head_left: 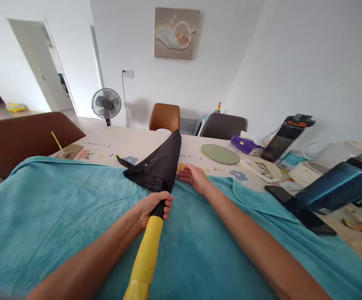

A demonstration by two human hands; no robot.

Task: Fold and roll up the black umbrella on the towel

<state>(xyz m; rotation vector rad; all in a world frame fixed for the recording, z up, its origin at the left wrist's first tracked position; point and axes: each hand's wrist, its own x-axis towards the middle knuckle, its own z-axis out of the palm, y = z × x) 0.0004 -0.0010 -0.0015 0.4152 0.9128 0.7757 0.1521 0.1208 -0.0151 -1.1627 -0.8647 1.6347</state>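
A folded black umbrella (159,164) with a yellow handle (146,256) lies lengthwise on a teal towel (59,208), its tip pointing away from me. My left hand (151,207) is wrapped round the shaft just above the handle. My right hand (195,177) rests on the towel's far edge beside the black canopy, with its fingers stretched out toward the fabric.
The towel covers a cream table (131,143). On the right lie a green round mat (220,153), a purple pack (245,145), glasses on papers (264,168), a black phone (279,192) and a blue device (340,183). Chairs (164,117) and a fan (106,104) stand behind.
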